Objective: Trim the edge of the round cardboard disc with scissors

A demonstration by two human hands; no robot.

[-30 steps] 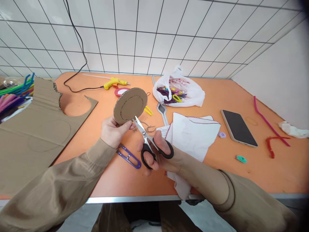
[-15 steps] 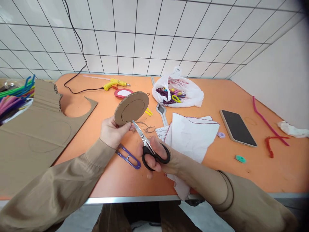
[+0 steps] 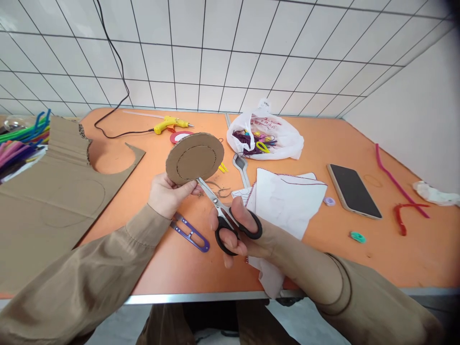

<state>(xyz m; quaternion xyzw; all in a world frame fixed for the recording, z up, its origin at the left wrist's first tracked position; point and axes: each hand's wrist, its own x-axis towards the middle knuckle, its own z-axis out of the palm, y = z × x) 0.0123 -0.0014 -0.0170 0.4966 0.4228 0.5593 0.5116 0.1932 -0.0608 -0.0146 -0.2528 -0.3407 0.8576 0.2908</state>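
Note:
My left hand (image 3: 169,195) pinches the near edge of a round cardboard disc (image 3: 196,160), thumb on its face and the other fingers mostly hidden behind. A smaller circle is marked on the disc. Black-handled scissors (image 3: 215,201) are in my right hand (image 3: 237,230), thumb and fingers through the loops. Their blades look slightly parted, with the tips at the disc's near edge beside my left thumb. Purple thread snips (image 3: 192,235) lie on the table below my hands. Thin cardboard trimmings (image 3: 220,189) are scattered behind the scissors.
A large cut cardboard sheet (image 3: 72,201) covers the left side, near pipe cleaners (image 3: 25,143). At the back are a yellow glue gun (image 3: 168,125) and a white plastic bag (image 3: 283,139). White cloth (image 3: 283,201) lies right of centre, with a phone (image 3: 354,191) farther right.
The disc has turned more face-on to me and shifted slightly left. My right hand with the scissors has moved a little right and down, and the scissor handles have spread slightly.

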